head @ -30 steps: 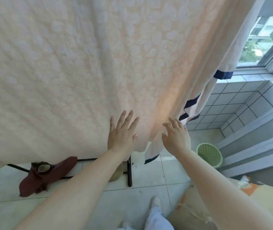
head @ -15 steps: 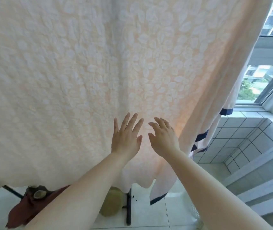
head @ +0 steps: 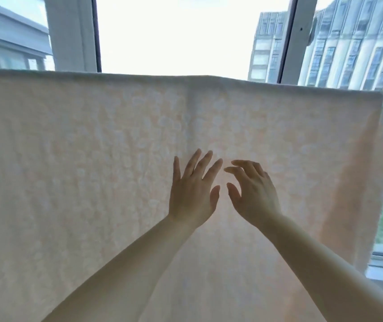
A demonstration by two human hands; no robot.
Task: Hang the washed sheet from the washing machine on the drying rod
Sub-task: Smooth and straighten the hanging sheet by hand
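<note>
We held our left hand (head: 191, 194) and right hand (head: 253, 194) open, seemingly against the sheet (head: 92, 170); outward strokes should flatten it.

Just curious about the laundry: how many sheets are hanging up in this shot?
1. A pale patterned sheet hangs folded over the top, filling most of the view, with both hands in front of it. Anything behind it would be hidden.

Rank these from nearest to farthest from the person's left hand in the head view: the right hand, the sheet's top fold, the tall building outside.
From the left hand:
1. Right hand, just beside it, to its right.
2. Sheet's top fold, above, where the sheet drapes over.
3. Tall building, far outside the window, upper right.
</note>
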